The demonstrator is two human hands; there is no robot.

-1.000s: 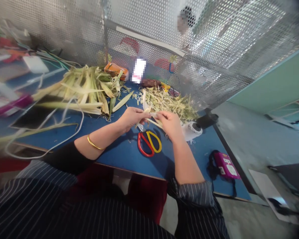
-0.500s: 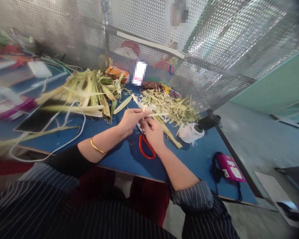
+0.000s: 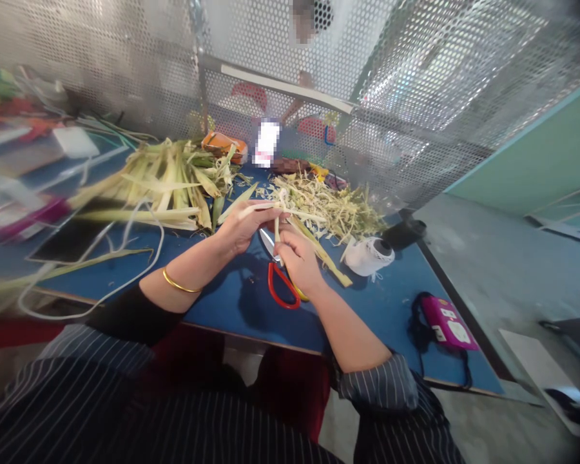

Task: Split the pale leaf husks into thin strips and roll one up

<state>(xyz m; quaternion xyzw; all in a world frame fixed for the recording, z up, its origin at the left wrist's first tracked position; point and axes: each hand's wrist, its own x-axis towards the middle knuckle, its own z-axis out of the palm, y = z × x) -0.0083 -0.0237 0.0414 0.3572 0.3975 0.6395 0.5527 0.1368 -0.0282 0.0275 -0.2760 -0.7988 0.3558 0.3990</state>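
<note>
My left hand (image 3: 245, 225) is closed around folded pale corn husk strips (image 3: 257, 209), with loose ends sticking out on both sides of the fingers. Just below and to the right, my right hand (image 3: 300, 259) pinches a narrow strip that hangs down from the same husk. Beneath my hands, red-handled scissors (image 3: 283, 287) lie on the blue table (image 3: 232, 316), their blades partly uncovered. A long flat husk strip (image 3: 326, 258) rests beyond my right hand, by a white thread spool (image 3: 370, 256).
Whole husks (image 3: 169, 180) are heaped at the left, shredded husk (image 3: 341, 203) at the back right. A white cable (image 3: 160, 248) loops by a dark flat panel (image 3: 77, 235). A lit phone (image 3: 267, 142) stands before the perforated screen (image 3: 154, 77). A magenta box (image 3: 448, 322) lies right.
My right hand has moved slightly down from the left, drawing a husk strip downward. The left hand has turned and the husk in it lies folded leftward. More of the scissors shows.
</note>
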